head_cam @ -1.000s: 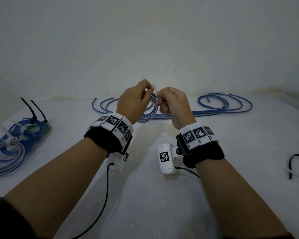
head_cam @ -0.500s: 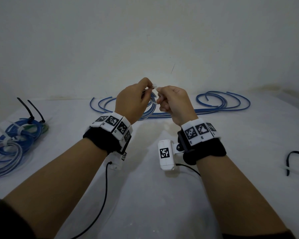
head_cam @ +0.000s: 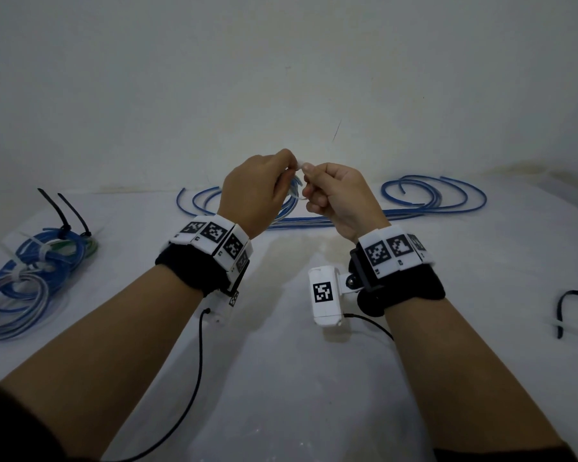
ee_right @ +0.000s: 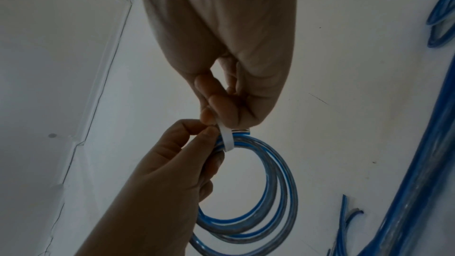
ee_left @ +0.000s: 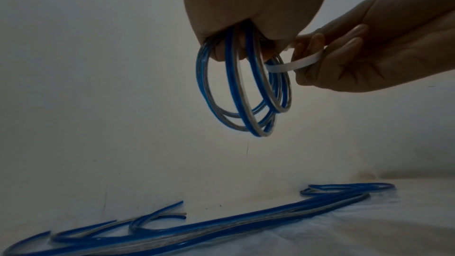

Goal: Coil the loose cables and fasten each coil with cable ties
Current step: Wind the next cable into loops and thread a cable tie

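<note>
Raised above the white table, my left hand (head_cam: 264, 185) grips a small coil of blue-and-clear cable (ee_left: 241, 92), whose loops hang below the fingers (ee_right: 246, 201). A white cable tie (ee_left: 293, 64) is looped round the top of the coil (ee_right: 227, 139). My right hand (head_cam: 327, 191) pinches the tie between thumb and fingers, right beside the left hand. The two hands' fingertips meet at the tie's end (head_cam: 302, 165). The tie's head is hidden by the fingers.
Loose blue cables (head_cam: 431, 198) lie along the back of the table (head_cam: 281, 378) behind the hands. Tied coils with black and white ties (head_cam: 30, 271) sit at the left. A black tie (head_cam: 574, 305) and a white one lie at the right edge.
Both hands have stayed together on the coil and tie, lifting slightly. The grips look the same.
</note>
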